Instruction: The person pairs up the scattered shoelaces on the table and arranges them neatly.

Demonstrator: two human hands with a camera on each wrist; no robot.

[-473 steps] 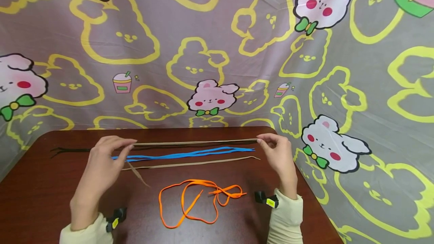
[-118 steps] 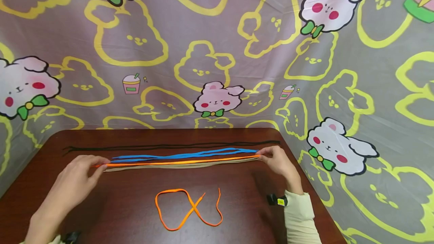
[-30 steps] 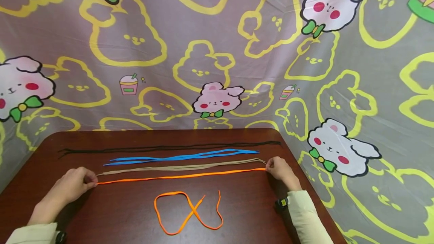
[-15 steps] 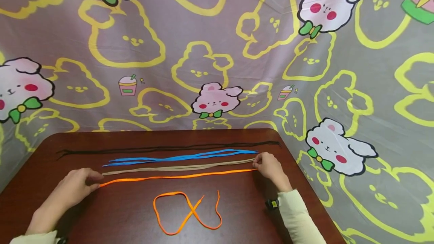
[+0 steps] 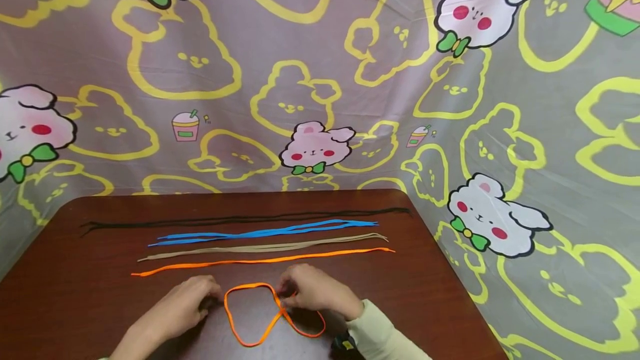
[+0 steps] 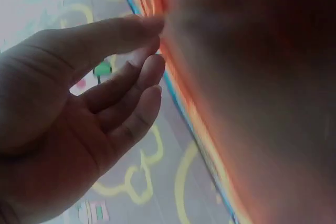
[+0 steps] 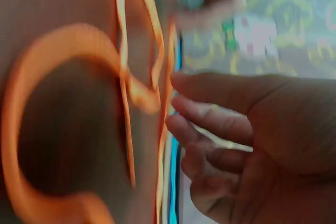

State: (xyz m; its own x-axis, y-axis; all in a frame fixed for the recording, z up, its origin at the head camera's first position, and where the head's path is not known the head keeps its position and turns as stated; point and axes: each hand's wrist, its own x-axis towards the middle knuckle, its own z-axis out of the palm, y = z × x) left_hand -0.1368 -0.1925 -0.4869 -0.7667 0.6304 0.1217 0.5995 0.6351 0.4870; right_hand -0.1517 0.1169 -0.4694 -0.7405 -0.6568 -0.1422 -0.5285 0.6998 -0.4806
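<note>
A loosely looped orange shoelace (image 5: pixel 250 285) lies crossed over itself near the front of the table. My left hand (image 5: pixel 182 307) is just left of its loop, fingers loosely bent with nothing between them. Over the crossing and the right part of the lace is my right hand (image 5: pixel 320 293), covering some of it in the head view. In the right wrist view, the right fingers (image 7: pixel 202 114) are bent and stand apart from the lace. Behind both hands, a second orange shoelace (image 5: pixel 260 261) lies stretched nearly straight across the table.
Farther back, roughly parallel, lie beige shoelaces (image 5: pixel 270 248), blue shoelaces (image 5: pixel 270 231) and black shoelaces (image 5: pixel 200 220). The dark wooden table (image 5: pixel 75 293) meets a patterned curtain (image 5: pixel 225 82) behind and on the right.
Beige and orange laces, held stretched earlier, now lie in rows. In the last half second both hands left the straight orange lace and came inward and nearer, to the looped one.
</note>
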